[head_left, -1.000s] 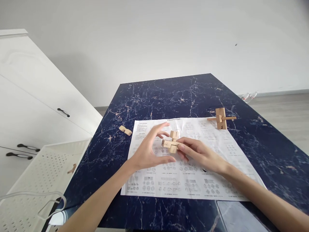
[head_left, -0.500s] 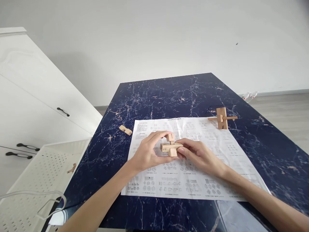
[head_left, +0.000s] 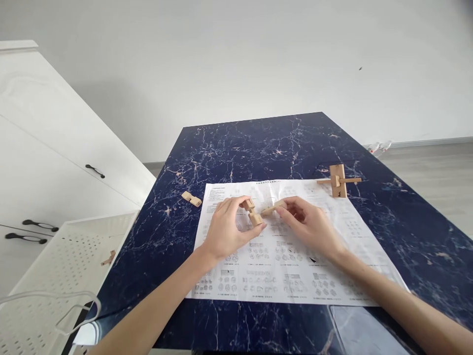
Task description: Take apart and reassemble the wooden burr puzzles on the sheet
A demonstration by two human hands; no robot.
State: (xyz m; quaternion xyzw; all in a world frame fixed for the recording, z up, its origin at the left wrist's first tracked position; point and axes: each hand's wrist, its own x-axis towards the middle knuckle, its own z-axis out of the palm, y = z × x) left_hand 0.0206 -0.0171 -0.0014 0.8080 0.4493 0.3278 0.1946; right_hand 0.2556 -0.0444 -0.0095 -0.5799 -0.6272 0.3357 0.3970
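Between thumb and fingers, my left hand (head_left: 229,227) grips a notched wooden puzzle piece (head_left: 254,217) with a narrow waist. A second, flatter wooden puzzle piece (head_left: 270,210) is pinched by my right hand (head_left: 305,222), its free end pointing at the first one. The two pieces lie very close; whether they touch I cannot tell. Both hands are over the printed instruction sheet (head_left: 295,288). Left of the sheet lies a loose notched wooden piece (head_left: 191,199). An assembled cross of wooden pieces (head_left: 337,181) stands at the sheet's far right corner.
The sheet covers part of a dark blue marbled table (head_left: 236,153). To the left are a white perforated shelf (head_left: 59,246) with a small wooden cross (head_left: 108,258) on it, a white cable (head_left: 48,295) and a white cabinet (head_left: 55,148). A glossy flat panel (head_left: 362,330) lies at the near edge.
The crossed pieces held between my hands have come apart. My right hand has drawn the flat piece out, and my left hand has tilted the notched piece.
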